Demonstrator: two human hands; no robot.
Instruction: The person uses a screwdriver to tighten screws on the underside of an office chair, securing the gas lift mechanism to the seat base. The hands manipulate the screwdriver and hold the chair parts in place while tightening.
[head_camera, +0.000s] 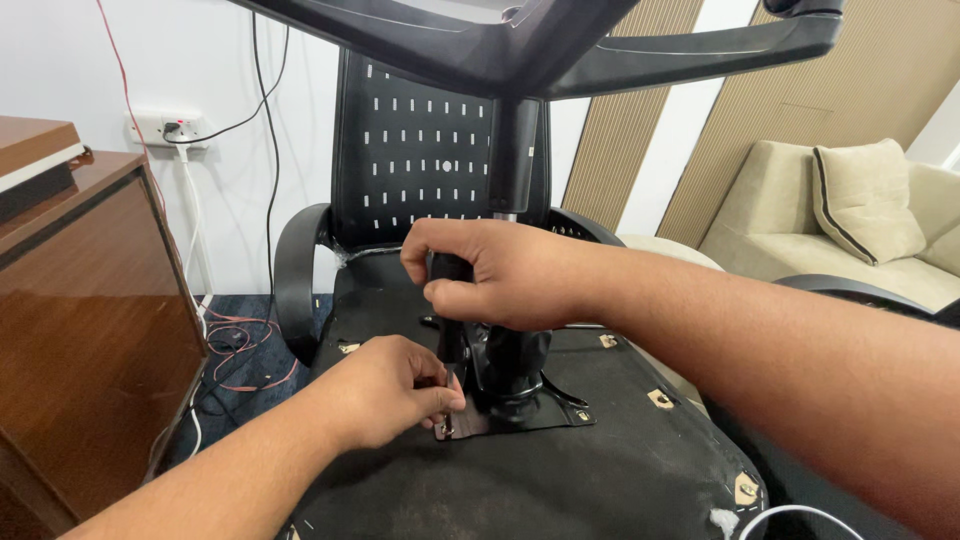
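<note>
An upturned black office chair (600, 470) fills the middle of the frame, its dusty underside facing up and its star base at the top edge. A brown wooden cabinet (90, 330) stands at left, a beige sofa (860, 230) at upper right. At centre, the right hand (500, 275) grips a black-handled screwdriver (452, 340) upright. Just below, the left hand (385, 390) pinches its tip against the black metal mounting plate (540, 415).

Right hand (480, 275) fisted above, forearm entering from 4 o'clock; left hand (385, 390) pinching below, from 7 o'clock.
</note>
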